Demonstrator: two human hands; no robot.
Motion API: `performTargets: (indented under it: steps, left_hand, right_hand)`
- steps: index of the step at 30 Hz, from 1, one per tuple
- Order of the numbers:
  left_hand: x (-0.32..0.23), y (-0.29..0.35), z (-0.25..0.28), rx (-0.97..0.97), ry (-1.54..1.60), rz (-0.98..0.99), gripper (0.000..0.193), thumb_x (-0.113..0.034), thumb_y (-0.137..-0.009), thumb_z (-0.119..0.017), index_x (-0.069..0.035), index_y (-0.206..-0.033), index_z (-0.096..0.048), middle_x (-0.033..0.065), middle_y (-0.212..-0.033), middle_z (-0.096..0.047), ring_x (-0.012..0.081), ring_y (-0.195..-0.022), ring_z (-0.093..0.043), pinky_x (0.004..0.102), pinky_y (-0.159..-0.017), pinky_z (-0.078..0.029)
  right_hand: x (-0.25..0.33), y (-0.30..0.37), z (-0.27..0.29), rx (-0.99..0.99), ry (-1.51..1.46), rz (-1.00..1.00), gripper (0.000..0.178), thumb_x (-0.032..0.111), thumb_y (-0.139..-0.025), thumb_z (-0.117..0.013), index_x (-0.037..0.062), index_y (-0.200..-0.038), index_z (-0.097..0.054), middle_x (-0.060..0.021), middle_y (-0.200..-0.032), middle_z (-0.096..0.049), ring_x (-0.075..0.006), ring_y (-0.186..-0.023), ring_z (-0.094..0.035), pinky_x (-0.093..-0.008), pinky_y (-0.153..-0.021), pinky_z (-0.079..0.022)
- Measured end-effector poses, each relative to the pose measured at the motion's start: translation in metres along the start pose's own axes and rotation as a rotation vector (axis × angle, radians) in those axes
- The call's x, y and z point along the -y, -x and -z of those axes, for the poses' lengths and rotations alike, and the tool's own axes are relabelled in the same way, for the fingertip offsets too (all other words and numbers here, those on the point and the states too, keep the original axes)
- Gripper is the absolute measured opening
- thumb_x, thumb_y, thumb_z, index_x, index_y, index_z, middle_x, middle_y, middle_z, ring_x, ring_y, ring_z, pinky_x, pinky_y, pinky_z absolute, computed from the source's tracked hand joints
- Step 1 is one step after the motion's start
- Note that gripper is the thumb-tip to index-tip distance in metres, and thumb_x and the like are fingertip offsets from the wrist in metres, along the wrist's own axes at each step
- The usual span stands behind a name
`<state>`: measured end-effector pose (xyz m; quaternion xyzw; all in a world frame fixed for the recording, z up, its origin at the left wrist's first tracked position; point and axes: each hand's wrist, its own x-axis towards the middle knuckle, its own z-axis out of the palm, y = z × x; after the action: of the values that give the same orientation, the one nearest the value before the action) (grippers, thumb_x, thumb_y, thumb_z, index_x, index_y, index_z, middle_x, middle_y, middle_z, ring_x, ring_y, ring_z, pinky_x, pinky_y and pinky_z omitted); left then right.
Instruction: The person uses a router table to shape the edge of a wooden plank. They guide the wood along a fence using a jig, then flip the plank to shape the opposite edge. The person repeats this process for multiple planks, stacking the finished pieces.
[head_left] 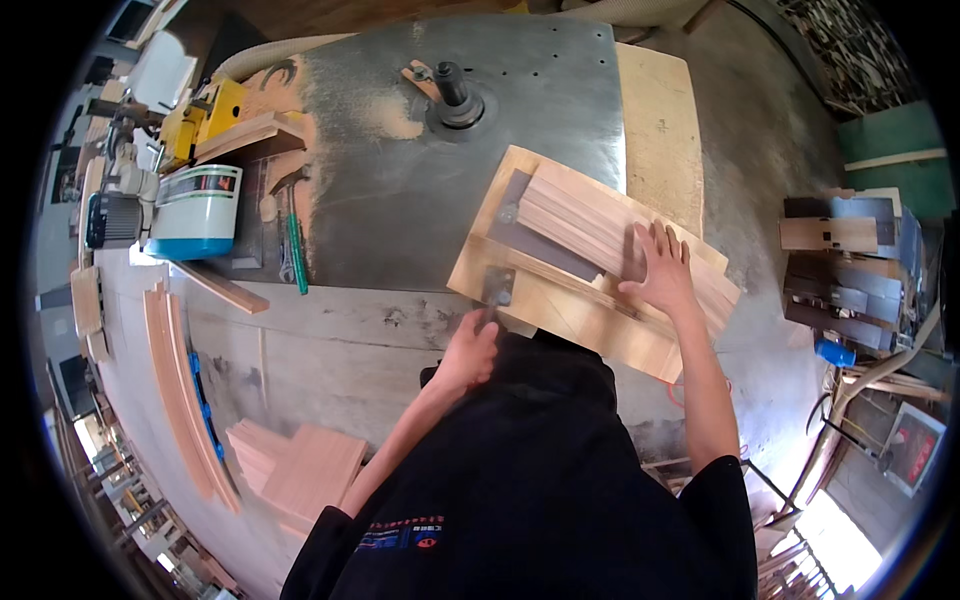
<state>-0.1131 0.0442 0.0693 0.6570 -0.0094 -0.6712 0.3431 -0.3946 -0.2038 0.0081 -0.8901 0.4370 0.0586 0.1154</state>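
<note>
My right hand (662,272) lies with fingers spread on pale wooden boards (590,215), which rest side by side on a plywood jig (475,270). The jig sits at an angle over the front right corner of a grey metal machine table (360,220). At its near left edge is a metal toggle clamp (499,286). My left hand (470,350) is closed, apparently around the clamp's dark handle, which the fingers mostly hide. Behind the jig, a dark upright spindle (453,95) rises from the table, apart from the boards.
A hammer (291,180) and a green-handled tool (297,250) lie at the table's left, near sawdust and a white-and-blue machine unit (195,212). Cut boards (315,465) are stacked at lower left. Long wooden strips (180,390) stand beside them. More stacked pieces (830,235) are at right.
</note>
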Motion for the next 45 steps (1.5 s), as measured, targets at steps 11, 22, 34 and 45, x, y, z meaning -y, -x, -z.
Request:
performTargets:
  steps: [11,22,34,45]
  left_hand:
    - [0.006,-0.002,-0.001,-0.030,-0.030,-0.055,0.051,-0.027,-0.109,-0.052,-0.007,-0.152,-0.032,0.0003,-0.073,-0.046,0.0082,-0.048,-0.040,0.0268,-0.042,-0.035]
    - [0.009,-0.004,0.000,-0.024,0.000,-0.074,0.049,-0.026,-0.110,-0.050,-0.006,-0.151,-0.032,-0.0008,-0.070,-0.044,0.0084,-0.048,-0.039,0.0275,-0.042,-0.034]
    - [0.003,-0.008,0.001,-0.061,-0.039,-0.046,0.051,-0.029,-0.108,-0.054,-0.008,-0.151,-0.035,0.0033,-0.077,-0.052,0.0098,-0.051,-0.044,0.0283,-0.044,-0.038]
    - [0.006,-0.013,0.006,-0.045,-0.021,-0.056,0.053,-0.029,-0.108,-0.055,-0.009,-0.153,-0.036,0.0030,-0.078,-0.052,0.0089,-0.052,-0.044,0.0269,-0.044,-0.036]
  right_hand:
    - [0.037,-0.035,-0.005,0.062,-0.017,0.147,0.110,0.038,-0.061,-0.092,0.0247,-0.157,-0.041,-0.0229,-0.153,-0.039,-0.0450,-0.141,-0.039,-0.0577,-0.117,-0.032]
    - [0.039,-0.049,-0.021,0.111,-0.178,-0.010,0.094,0.033,-0.074,-0.086,0.0066,-0.153,-0.042,-0.0198,-0.141,-0.054,-0.0396,-0.133,-0.050,-0.0548,-0.110,-0.040]
    - [0.055,-0.065,-0.025,0.046,-0.242,-0.144,0.067,0.034,-0.077,-0.085,0.0052,-0.128,-0.054,-0.0180,-0.128,-0.063,-0.0378,-0.125,-0.055,-0.0545,-0.103,-0.040]
    - [0.042,-0.077,-0.017,0.175,-0.365,-0.193,0.073,0.036,-0.073,-0.085,0.0058,-0.131,-0.054,-0.0174,-0.131,-0.062,-0.0369,-0.128,-0.054,-0.0541,-0.106,-0.044]
